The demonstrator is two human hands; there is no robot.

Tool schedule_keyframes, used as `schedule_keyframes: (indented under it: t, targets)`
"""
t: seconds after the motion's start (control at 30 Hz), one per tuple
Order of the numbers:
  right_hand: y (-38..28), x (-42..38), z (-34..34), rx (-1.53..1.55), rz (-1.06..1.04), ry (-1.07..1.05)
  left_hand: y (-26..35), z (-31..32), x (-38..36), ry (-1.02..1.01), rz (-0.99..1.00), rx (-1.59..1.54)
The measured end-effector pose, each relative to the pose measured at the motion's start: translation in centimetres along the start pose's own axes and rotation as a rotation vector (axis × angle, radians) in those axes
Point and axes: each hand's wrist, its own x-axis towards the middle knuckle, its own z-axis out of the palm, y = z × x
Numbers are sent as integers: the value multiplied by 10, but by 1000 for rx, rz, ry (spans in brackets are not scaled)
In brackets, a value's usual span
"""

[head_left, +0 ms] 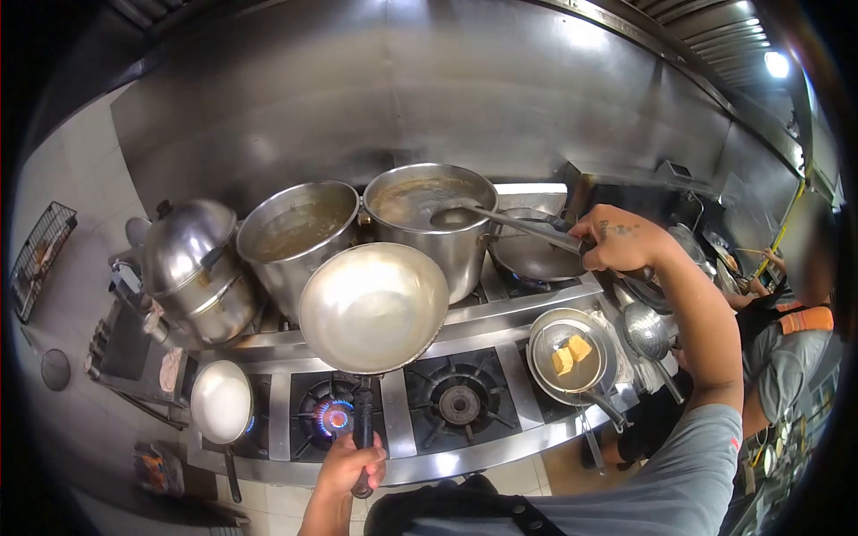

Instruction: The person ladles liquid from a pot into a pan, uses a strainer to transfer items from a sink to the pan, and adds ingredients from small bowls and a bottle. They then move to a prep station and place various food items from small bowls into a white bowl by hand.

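Note:
My left hand (353,464) is wrapped round the black handle of a frying pan (374,308). The pan is raised over the front of the stove, its pale inside showing, and overlaps the stockpots behind it in this view. With my right hand (621,239) I grip the long handle of a ladle (527,230). Its bowl hangs at the right rim of a tall stockpot (465,263) with cloudy, foamy liquid inside. A second stockpot (308,241), also with liquid in it, stands to the left.
A blue flame burns on a burner (335,417) below the pan. A white pan (222,402) sits front left, beside a lidded steamer (192,250). At right are a strainer (556,338) with two yellow pieces, a wok (536,259) and a perforated scoop (643,330). Another person (778,366) stands far right.

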Motion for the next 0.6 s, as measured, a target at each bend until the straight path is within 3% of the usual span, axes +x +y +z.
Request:
schedule_keyframes:
  t: [0.1,0.2,0.37,0.5,0.6]
  targets:
    - [0,13,12,-110,32,-107,-2,0,0,-3,-4,11]
    - [26,42,63,-215,-93,129,-5,0,1,-11,-10,11]
    - [34,51,95,26,-64,346,-5,3,1,-27,-20,8]
    - [24,28,53,38,-71,277,-5,3,0,-6,-25,22]
    - [7,7,28,218,96,128,-8,-1,1,-16,-6,19]
